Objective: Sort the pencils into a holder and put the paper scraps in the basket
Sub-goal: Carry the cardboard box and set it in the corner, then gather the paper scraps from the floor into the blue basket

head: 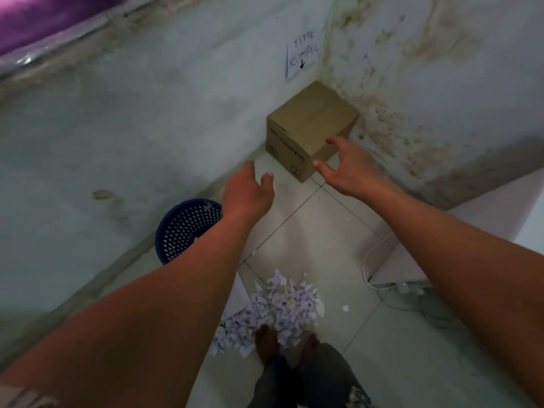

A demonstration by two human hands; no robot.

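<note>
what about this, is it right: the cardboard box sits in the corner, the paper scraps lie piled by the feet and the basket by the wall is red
No: the head view shows the basket by the wall is blue, not red. The cardboard box does sit in the corner and the paper scraps do lie piled by the feet.

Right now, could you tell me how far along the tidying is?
Done: little; a few scraps show in the basket. In hand: nothing; the left hand and right hand reach, open, toward the box. Left: the scrap pile on the floor. No pencils or holder in view.
</note>
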